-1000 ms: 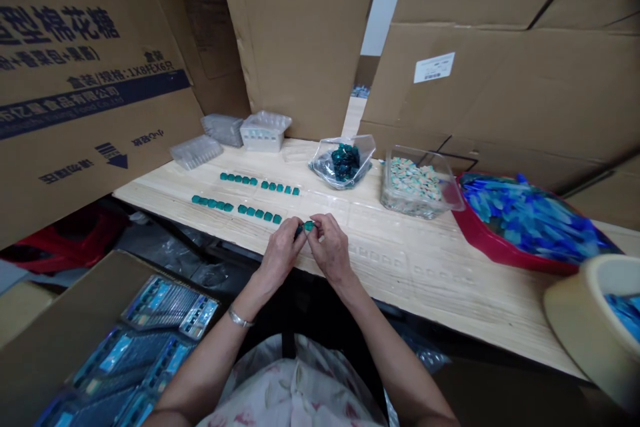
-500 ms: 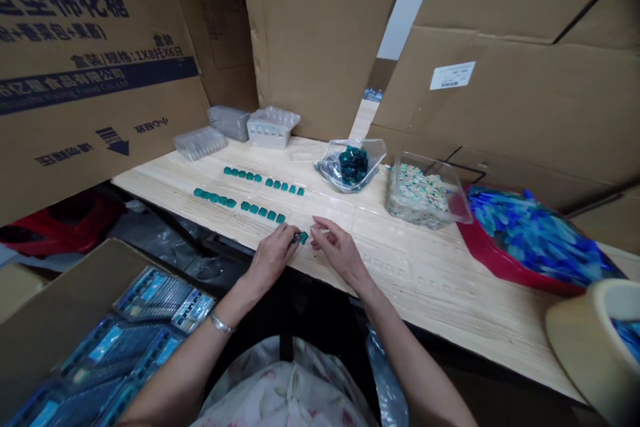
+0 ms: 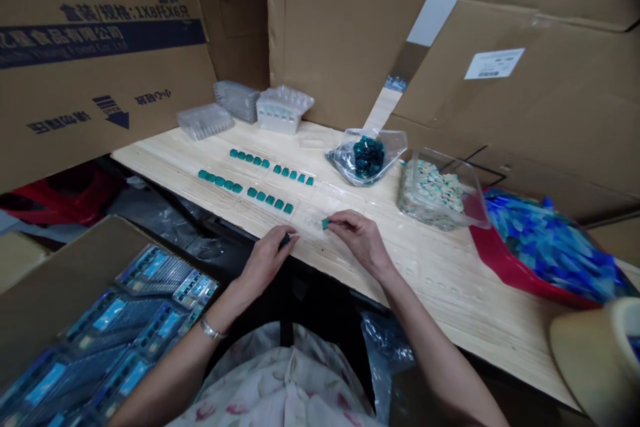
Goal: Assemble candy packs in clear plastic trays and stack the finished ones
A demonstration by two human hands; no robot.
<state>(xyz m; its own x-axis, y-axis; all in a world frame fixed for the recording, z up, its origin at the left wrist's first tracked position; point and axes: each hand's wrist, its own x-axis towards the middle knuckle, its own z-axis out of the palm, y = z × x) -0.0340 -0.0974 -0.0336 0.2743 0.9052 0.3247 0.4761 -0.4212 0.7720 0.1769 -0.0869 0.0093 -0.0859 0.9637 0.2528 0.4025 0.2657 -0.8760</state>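
Observation:
My right hand (image 3: 361,240) pinches a small teal-green tile (image 3: 325,223) between thumb and fingers, just over a clear plastic tray (image 3: 311,219) on the table. Near the table's front edge, my left hand (image 3: 270,255) is closed around dark teal tiles (image 3: 285,239), mostly hidden by the fingers. Left of the hands, a front row of teal tiles (image 3: 270,200) lies in clear trays, with a second row of tiles (image 3: 285,172) behind it. The clear trays to the right are hard to make out against the wood.
A plastic bag of dark teal tiles (image 3: 369,159), a clear tub of pale chips (image 3: 435,190) and a red basin of blue strips (image 3: 550,240) stand along the back and right. Clear tray stacks (image 3: 205,121) sit at back left. A carton of packed trays (image 3: 107,320) is lower left.
My right hand has moved right and now pinches a tile over the tray. My left hand has drawn back toward the table edge, apart from the right. The view has shifted slightly.

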